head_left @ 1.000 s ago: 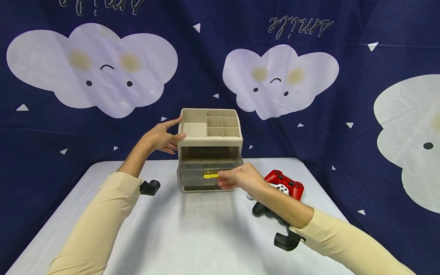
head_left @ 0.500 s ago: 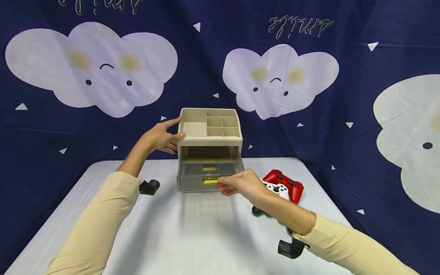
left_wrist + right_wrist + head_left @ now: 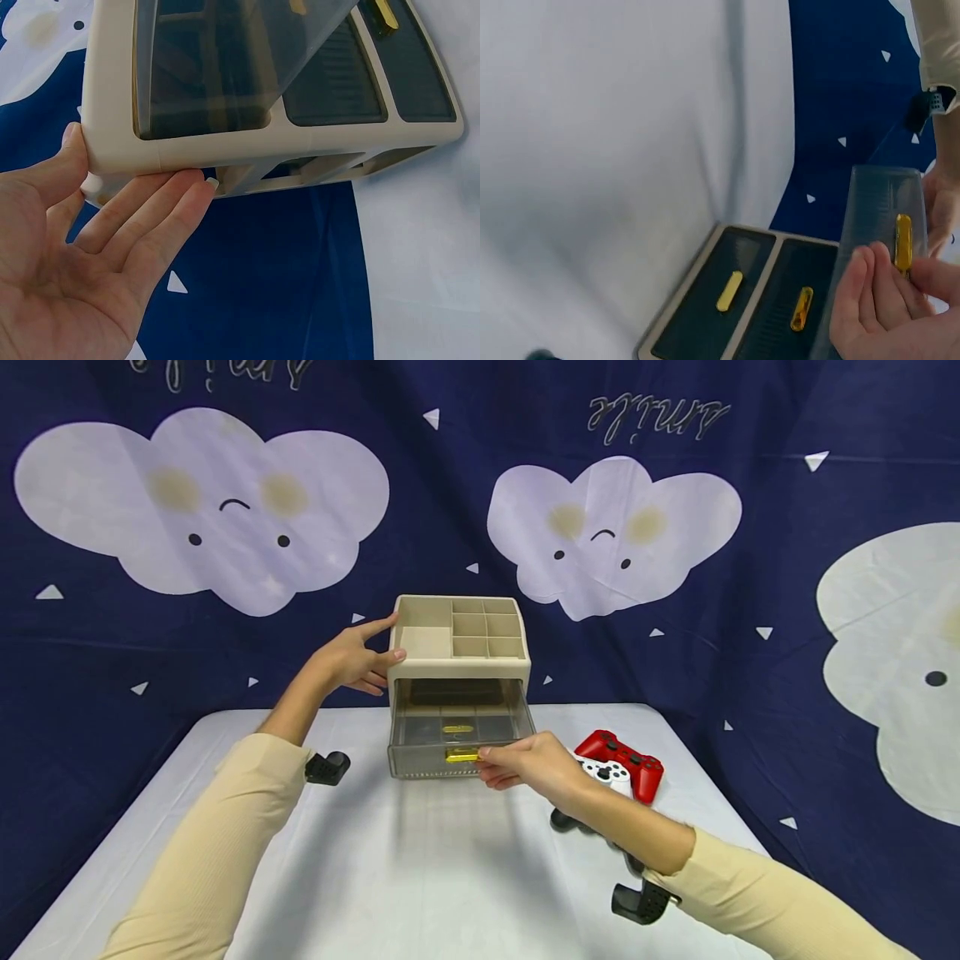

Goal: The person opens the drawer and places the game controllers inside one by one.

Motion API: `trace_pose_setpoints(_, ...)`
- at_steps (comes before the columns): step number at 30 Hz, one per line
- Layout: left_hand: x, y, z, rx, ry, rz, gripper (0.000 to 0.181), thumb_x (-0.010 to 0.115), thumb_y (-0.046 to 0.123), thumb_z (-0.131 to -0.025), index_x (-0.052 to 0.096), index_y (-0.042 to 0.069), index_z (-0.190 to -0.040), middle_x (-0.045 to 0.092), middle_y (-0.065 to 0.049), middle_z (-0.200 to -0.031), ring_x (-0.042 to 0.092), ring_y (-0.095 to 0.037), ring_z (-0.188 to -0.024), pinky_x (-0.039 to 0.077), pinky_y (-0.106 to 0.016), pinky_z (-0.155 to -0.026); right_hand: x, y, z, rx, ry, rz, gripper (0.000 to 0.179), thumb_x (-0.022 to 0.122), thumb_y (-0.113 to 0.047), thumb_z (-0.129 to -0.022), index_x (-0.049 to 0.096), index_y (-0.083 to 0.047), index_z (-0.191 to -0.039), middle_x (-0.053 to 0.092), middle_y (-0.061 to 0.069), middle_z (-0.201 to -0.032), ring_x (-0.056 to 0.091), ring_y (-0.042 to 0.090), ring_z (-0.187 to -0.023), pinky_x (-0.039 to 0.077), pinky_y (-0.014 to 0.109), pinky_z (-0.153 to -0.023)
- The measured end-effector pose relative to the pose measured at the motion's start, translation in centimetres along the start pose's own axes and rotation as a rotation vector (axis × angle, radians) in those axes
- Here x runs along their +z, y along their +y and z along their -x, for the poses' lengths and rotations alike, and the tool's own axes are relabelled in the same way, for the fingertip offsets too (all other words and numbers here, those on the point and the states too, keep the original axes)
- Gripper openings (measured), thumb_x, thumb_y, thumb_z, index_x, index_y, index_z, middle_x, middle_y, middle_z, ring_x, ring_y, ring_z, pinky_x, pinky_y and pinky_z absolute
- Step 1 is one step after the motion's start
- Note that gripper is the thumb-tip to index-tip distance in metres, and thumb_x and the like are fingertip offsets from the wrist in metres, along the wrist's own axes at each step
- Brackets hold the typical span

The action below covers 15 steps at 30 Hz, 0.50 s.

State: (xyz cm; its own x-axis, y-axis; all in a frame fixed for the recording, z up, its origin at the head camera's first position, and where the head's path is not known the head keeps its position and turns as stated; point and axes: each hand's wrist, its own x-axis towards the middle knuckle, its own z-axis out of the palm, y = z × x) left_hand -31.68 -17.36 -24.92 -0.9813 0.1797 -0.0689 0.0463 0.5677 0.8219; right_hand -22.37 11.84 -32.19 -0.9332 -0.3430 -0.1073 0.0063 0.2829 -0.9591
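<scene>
A cream desktop organizer [image 3: 423, 647] with a divided top tray stands at the table's far side. Its clear upper drawer [image 3: 416, 762] is pulled out toward me. My right hand [image 3: 531, 766] pinches that drawer's gold handle [image 3: 461, 755] between thumb and fingers, also seen in the right wrist view. My left hand [image 3: 348, 662] rests against the organizer's left side. In the left wrist view, its fairly straight fingers [image 3: 154, 217] lie along the side wall, and the thumb touches the top corner. Two lower drawers with gold handles [image 3: 802, 308] are closed.
Right of the organizer lie a red game controller [image 3: 645, 768], a white controller [image 3: 611, 773] and a partly hidden black controller [image 3: 562, 821] under my right forearm. A dark blue cloud-patterned curtain [image 3: 442, 510] hangs right behind the white table [image 3: 442, 877].
My right hand has drawn the upper drawer farther out and slightly down, mostly in the first half second. A second gold handle now shows through the clear drawer. My left hand has stayed put.
</scene>
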Motion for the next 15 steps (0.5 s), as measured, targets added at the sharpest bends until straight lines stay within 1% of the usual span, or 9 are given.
trace_pose_setpoints(3, 0.0, 0.1, 0.0, 0.000, 0.002, 0.000, 0.077, 0.060, 0.031, -0.104, 0.011, 0.038, -0.163, 0.063, -0.034, -0.129, 0.071, -0.043, -0.108, 0.060, -0.049, -0.093, -0.8, -0.5, 0.4, 0.032, -0.050, 0.104, 0.037, 0.072, -0.030, -0.094, 0.077, 0.003, -0.109, 0.078, 0.016, -0.099, 0.077, 0.019, -0.087, 0.059, 0.043, -0.096)
trace_pose_setpoints(5, 0.0, 0.1, 0.0, -0.001, 0.000, 0.002, 0.077, 0.060, 0.031, -0.104, 0.011, 0.039, -0.163, 0.062, -0.034, -0.129, 0.071, -0.043, -0.109, 0.060, -0.049, -0.093, -1.4, -0.9, 0.6, 0.043, -0.083, 0.190, 0.037, 0.072, -0.035, -0.094, 0.079, -0.002, -0.109, 0.079, 0.013, -0.100, 0.077, 0.019, -0.087, 0.058, 0.044, -0.098)
trace_pose_setpoints(7, 0.0, 0.2, 0.0, -0.003, -0.003, 0.005, 0.077, 0.059, 0.031, -0.104, 0.011, 0.038, -0.163, 0.062, -0.034, -0.130, 0.070, -0.043, -0.109, 0.060, -0.050, -0.093, -2.2, -1.3, 0.8, 0.040, -0.112, 0.270, 0.037, 0.073, -0.038, -0.093, 0.080, -0.005, -0.107, 0.079, 0.008, -0.097, 0.076, 0.019, -0.086, 0.059, 0.043, -0.096)
trace_pose_setpoints(8, 0.0, 0.2, 0.0, -0.002, -0.004, 0.006, 0.077, 0.059, 0.031, -0.104, 0.011, 0.038, -0.163, 0.062, -0.034, -0.130, 0.070, -0.043, -0.110, 0.059, -0.050, -0.094, -2.6, -1.5, 0.9, 0.036, -0.124, 0.293, 0.036, 0.074, -0.038, -0.092, 0.080, -0.006, -0.106, 0.079, 0.007, -0.096, 0.076, 0.019, -0.086, 0.060, 0.042, -0.094)
trace_pose_setpoints(10, 0.1, 0.2, 0.0, -0.003, -0.005, 0.007, 0.077, 0.059, 0.031, -0.104, 0.011, 0.039, -0.163, 0.062, -0.034, -0.130, 0.070, -0.043, -0.110, 0.059, -0.050, -0.094, -3.4, -2.0, 1.0, 0.017, -0.150, 0.326, 0.034, 0.074, -0.035, -0.092, 0.080, -0.004, -0.105, 0.078, 0.008, -0.095, 0.075, 0.019, -0.083, 0.063, 0.037, -0.084)
trace_pose_setpoints(11, 0.1, 0.2, 0.0, -0.003, -0.004, 0.007, 0.077, 0.059, 0.032, -0.104, 0.011, 0.039, -0.163, 0.062, -0.034, -0.130, 0.070, -0.044, -0.110, 0.059, -0.050, -0.094, -3.9, -2.2, 1.1, 0.008, -0.163, 0.341, 0.033, 0.074, -0.034, -0.092, 0.080, -0.004, -0.104, 0.078, 0.008, -0.094, 0.074, 0.019, -0.083, 0.063, 0.035, -0.082)
trace_pose_setpoints(15, 0.1, 0.0, 0.0, -0.007, 0.002, 0.004, 0.077, 0.060, 0.032, -0.104, 0.011, 0.039, -0.163, 0.063, -0.034, -0.129, 0.070, -0.044, -0.110, 0.060, -0.050, -0.093, -5.9, -3.2, 1.3, -0.018, -0.206, 0.402, 0.031, 0.074, -0.030, -0.092, 0.079, -0.002, -0.104, 0.076, 0.008, -0.091, 0.072, 0.018, -0.082, 0.063, 0.034, -0.080)
